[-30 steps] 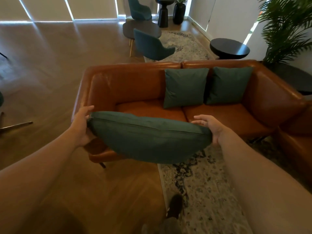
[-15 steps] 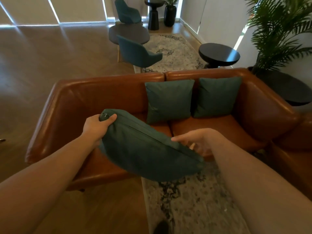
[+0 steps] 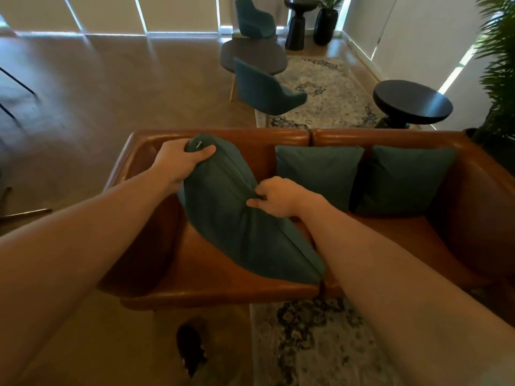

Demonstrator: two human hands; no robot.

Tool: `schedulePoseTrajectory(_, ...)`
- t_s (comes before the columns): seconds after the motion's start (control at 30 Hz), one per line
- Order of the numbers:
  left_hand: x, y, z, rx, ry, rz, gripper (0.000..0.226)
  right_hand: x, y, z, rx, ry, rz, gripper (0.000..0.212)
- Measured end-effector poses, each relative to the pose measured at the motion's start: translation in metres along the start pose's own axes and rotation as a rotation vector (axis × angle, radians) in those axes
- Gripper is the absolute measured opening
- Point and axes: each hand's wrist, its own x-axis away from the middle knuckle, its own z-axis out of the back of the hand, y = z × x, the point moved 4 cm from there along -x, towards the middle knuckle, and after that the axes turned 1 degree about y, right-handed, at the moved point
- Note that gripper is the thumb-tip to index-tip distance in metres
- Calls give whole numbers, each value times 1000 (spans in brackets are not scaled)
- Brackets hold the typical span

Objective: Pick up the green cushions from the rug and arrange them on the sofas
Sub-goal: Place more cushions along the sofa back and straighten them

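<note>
A green cushion (image 3: 239,218) lies tilted over the left seat of the brown leather sofa (image 3: 211,277), its top corner near the backrest and its lower corner at the seat's front edge. My left hand (image 3: 181,160) grips the top corner. My right hand (image 3: 276,197) pinches the cushion's seam along its right side. Two more green cushions stand upright against the backrest: one in the middle (image 3: 320,174), one at the right (image 3: 404,179).
A patterned rug (image 3: 320,344) lies in front of the sofa, with my shoe (image 3: 191,344) on the wooden floor beside it. Behind the sofa stand a teal chair (image 3: 264,90), a round black side table (image 3: 412,103) and a palm plant (image 3: 498,65).
I have stepped closer to the sofa and carried the cushion forward over the left seat. It has turned from flat to tilted, and my right hand has moved from its end to its seam.
</note>
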Motion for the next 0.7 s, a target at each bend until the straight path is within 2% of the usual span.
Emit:
schedulePoseTrajectory(0.17,-67,-1,36,20,1,-76,34,-75,-15,2,-97,65,-17,46)
schedulePoseTrajectory(0.23,-91,9,48,-16,3,-132,53,-100,-15,5,-171,108,-79,44)
schedulePoseTrajectory(0.33,-130,17,74,-266,-45,-142,88,-149,-22,13,-257,137,-213,44)
schedulePoseTrajectory(0.37,-135,15,79,-342,-79,-128,92,-161,-26,14,-283,136,-254,45)
schedulePoseTrajectory(0.47,-146,10,91,-627,-242,-67,77,-198,-39,15,-408,129,-381,44)
schedulePoseTrajectory(0.5,-148,4,92,-733,-338,-20,79,-206,-41,13,-463,131,-422,43)
schedulePoseTrajectory(0.57,-152,-15,91,-886,-569,150,105,-223,-41,8,-647,166,-518,41)
schedulePoseTrajectory(0.63,-155,-34,89,-985,-710,289,120,-234,-37,5,-903,231,-616,35)
schedulePoseTrajectory(0.7,-164,-51,86,-1127,-761,268,122,-245,-32,5,-1101,270,-682,30)
